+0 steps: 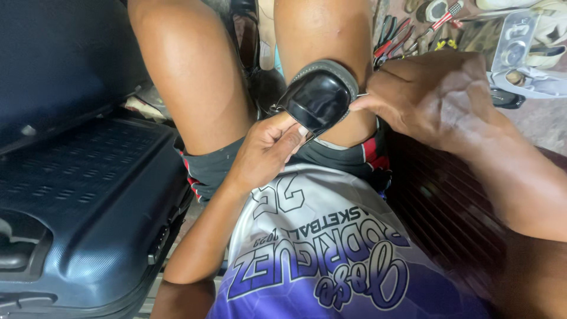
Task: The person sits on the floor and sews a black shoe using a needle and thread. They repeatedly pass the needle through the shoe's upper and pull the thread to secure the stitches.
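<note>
A glossy black shoe (319,97) rests sole-up against the right knee (319,35). The left hand (269,147) pinches its edge; the right hand (431,94) grips a thin needle-like tool (361,95) at the sole. A slip could prick the knee or fingers.

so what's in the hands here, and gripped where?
The left hand pinches a glossy black shoe at its lower edge, resting on the knee. The right hand pinches a thin needle-like tool against the shoe's grey sole edge.
</note>
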